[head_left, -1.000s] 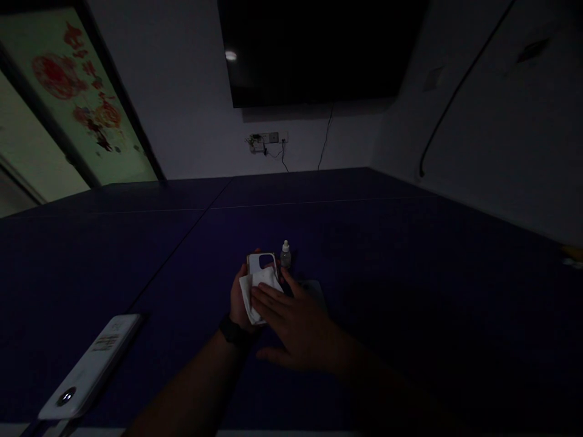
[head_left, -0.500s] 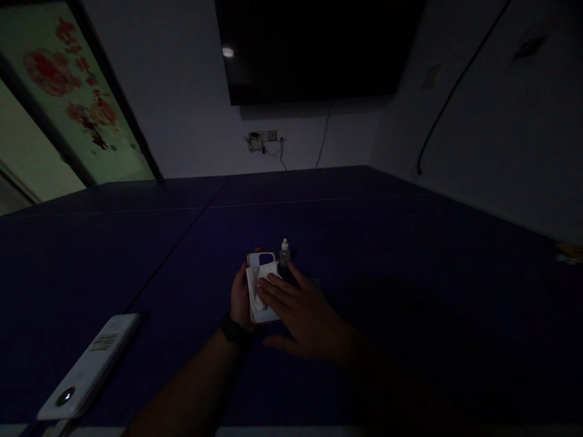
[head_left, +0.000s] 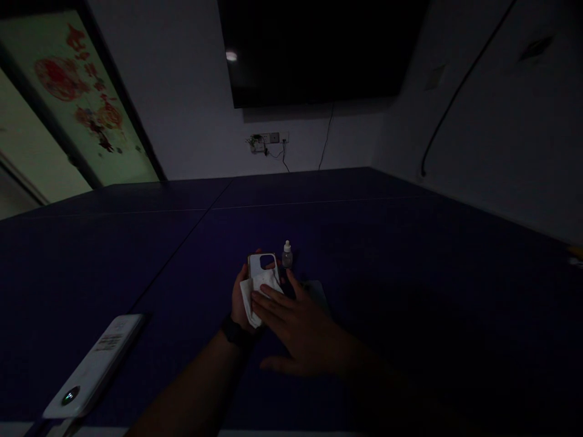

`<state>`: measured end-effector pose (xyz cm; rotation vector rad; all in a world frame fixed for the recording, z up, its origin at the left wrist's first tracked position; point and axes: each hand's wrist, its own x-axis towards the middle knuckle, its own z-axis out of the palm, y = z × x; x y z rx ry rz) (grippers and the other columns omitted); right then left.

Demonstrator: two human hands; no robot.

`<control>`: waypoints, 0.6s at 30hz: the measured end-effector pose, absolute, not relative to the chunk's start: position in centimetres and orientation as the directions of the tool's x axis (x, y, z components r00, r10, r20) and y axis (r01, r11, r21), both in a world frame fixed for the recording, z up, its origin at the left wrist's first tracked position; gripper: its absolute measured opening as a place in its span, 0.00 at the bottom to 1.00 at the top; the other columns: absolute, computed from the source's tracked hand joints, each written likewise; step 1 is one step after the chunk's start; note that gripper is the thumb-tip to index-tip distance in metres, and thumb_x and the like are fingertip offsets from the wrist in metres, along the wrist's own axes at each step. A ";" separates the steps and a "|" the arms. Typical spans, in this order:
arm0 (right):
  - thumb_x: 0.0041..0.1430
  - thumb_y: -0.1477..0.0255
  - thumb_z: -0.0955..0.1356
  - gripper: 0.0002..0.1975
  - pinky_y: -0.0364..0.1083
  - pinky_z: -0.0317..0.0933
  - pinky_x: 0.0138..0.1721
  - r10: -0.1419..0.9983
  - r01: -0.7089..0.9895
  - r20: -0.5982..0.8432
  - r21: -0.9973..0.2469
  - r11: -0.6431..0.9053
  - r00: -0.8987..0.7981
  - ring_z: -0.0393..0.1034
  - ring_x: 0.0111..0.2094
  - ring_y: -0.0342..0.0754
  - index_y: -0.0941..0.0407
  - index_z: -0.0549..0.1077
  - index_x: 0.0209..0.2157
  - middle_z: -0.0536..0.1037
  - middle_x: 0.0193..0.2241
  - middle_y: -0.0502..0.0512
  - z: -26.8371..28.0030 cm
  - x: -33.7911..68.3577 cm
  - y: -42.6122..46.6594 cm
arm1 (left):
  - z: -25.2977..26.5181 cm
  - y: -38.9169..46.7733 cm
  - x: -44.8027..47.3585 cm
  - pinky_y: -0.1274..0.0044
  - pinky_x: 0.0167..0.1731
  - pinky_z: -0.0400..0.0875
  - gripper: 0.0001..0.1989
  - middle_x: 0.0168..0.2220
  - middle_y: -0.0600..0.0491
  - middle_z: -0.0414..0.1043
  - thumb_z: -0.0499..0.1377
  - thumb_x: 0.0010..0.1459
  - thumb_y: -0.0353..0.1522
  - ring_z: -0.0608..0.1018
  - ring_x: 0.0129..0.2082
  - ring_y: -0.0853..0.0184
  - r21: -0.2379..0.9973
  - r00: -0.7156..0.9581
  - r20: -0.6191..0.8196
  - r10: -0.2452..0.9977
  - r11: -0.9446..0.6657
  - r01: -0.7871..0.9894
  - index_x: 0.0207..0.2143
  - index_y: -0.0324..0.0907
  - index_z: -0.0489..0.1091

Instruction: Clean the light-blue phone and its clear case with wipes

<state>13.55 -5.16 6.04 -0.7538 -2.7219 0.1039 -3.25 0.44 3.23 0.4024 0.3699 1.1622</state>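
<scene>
A phone case (head_left: 255, 263), whitish with a large camera cutout, lies in my left hand (head_left: 239, 298), whose fingers curl around its edges. Over its lower part is a folded white tissue (head_left: 247, 297). My right hand (head_left: 296, 321) presses flat on the tissue, fingers stretched out and thumb spread away. Just beyond the case stands a small clear bottle (head_left: 286, 256) with a white dropper-style top. Partly hidden behind my right hand, a flat greyish object (head_left: 317, 291) lies on the table; its kind is unclear.
The room is dim. On the dark blue table (head_left: 136, 243), a white power bank (head_left: 93, 367) with a lit round display and cables lies at the left front. A large dark screen (head_left: 314, 48) hangs on the wall above several sockets (head_left: 268, 139).
My right hand has slid the tissue down the case towards me, baring more of the case near the camera cutout. My left hand keeps its hold. The view has shifted slightly.
</scene>
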 end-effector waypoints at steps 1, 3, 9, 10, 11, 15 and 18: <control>0.69 0.44 0.56 0.42 0.68 0.12 0.69 0.523 0.501 0.286 -0.153 0.852 -0.803 0.46 0.72 0.61 0.60 0.55 0.70 0.56 0.70 0.64 6.1 13.5 -5.2 | 3.2 0.4 -3.2 0.71 0.39 0.77 0.27 0.43 0.49 0.80 0.55 0.66 0.43 0.83 0.35 0.62 0.492 0.351 -0.086 0.932 0.346 -0.799 0.66 0.50 0.61; 0.69 0.45 0.56 0.41 0.69 0.13 0.69 0.553 0.532 0.294 -0.155 0.833 -0.780 0.46 0.72 0.61 0.60 0.55 0.70 0.56 0.70 0.64 6.1 13.6 -5.2 | 3.2 0.3 -3.2 0.71 0.40 0.77 0.29 0.45 0.46 0.80 0.55 0.65 0.44 0.83 0.36 0.62 0.503 0.323 -0.088 0.942 0.322 -0.802 0.66 0.48 0.61; 0.68 0.44 0.57 0.42 0.69 0.12 0.69 0.497 0.474 0.311 -0.149 0.868 -0.811 0.50 0.71 0.60 0.59 0.56 0.70 0.61 0.68 0.64 6.1 13.6 -5.3 | 3.2 0.4 -3.3 0.69 0.39 0.76 0.30 0.45 0.48 0.80 0.57 0.65 0.43 0.83 0.35 0.60 0.538 0.313 -0.072 0.947 0.301 -0.787 0.67 0.51 0.59; 0.69 0.45 0.57 0.40 0.69 0.12 0.69 0.493 0.473 0.323 -0.144 0.869 -0.807 0.51 0.71 0.60 0.59 0.57 0.69 0.62 0.68 0.64 6.1 13.6 -5.3 | 3.2 0.5 -3.4 0.69 0.39 0.76 0.30 0.44 0.48 0.80 0.56 0.65 0.43 0.83 0.35 0.60 0.536 0.315 -0.075 0.946 0.304 -0.787 0.68 0.51 0.59; 0.69 0.46 0.58 0.39 0.69 0.14 0.69 0.499 0.482 0.335 -0.139 0.865 -0.799 0.51 0.71 0.60 0.60 0.57 0.69 0.62 0.68 0.64 6.0 13.6 -5.2 | 3.2 0.6 -3.4 0.69 0.39 0.76 0.30 0.44 0.48 0.80 0.56 0.65 0.43 0.82 0.35 0.60 0.536 0.315 -0.076 0.946 0.305 -0.788 0.68 0.50 0.58; 0.69 0.48 0.59 0.37 0.69 0.16 0.70 0.542 0.525 0.343 -0.152 0.838 -0.767 0.53 0.70 0.60 0.58 0.59 0.68 0.63 0.68 0.62 5.7 13.6 -5.1 | 3.1 0.6 -3.4 0.70 0.37 0.76 0.30 0.44 0.48 0.80 0.56 0.65 0.43 0.82 0.34 0.60 0.559 0.281 -0.046 0.959 0.258 -0.788 0.68 0.50 0.59; 0.68 0.45 0.58 0.39 0.69 0.15 0.70 0.516 0.486 0.329 -0.174 0.856 -0.791 0.51 0.71 0.59 0.59 0.58 0.69 0.64 0.67 0.61 5.5 13.6 -5.3 | 3.2 0.5 -3.3 0.70 0.38 0.76 0.29 0.44 0.48 0.79 0.56 0.65 0.42 0.82 0.34 0.61 0.548 0.273 -0.071 0.959 0.266 -0.793 0.67 0.50 0.59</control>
